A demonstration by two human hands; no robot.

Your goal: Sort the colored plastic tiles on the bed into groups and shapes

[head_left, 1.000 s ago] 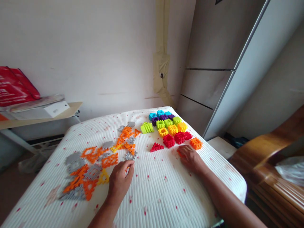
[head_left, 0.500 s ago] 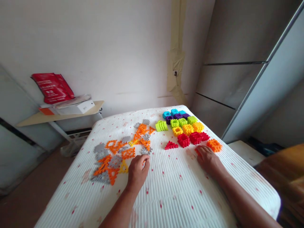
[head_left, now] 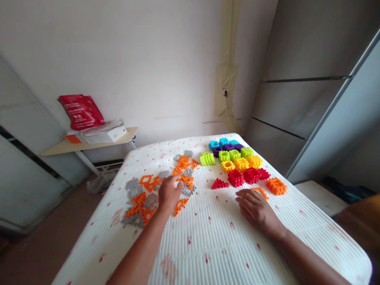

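Observation:
My left hand (head_left: 170,193) is over the right side of a pile of flat interlocking pieces, thumb and forefinger a little apart; its other fingers are hidden. In the pile are orange pieces (head_left: 137,204) and grey pieces (head_left: 151,201). Just right of my left wrist lies an orange triangle piece (head_left: 180,206). My right hand (head_left: 257,209) hovers low over the cloth with its fingers stretched out, holding nothing. Beyond its knuckles rests another orange piece (head_left: 261,193), partly hidden, near an orange cube (head_left: 276,186).
Red blocks (head_left: 236,178), yellow blocks (head_left: 241,163), green blocks (head_left: 234,154), purple blocks (head_left: 228,147) and blue blocks (head_left: 224,141) form rows at the right. A red triangle piece (head_left: 220,183) lies left of them. A side table (head_left: 56,148) stands by the wall.
My left hand has moved forward to the pile, uncovering the orange triangle piece. My right hand has drawn back from the orange piece near the cube. The view has shifted slightly left.

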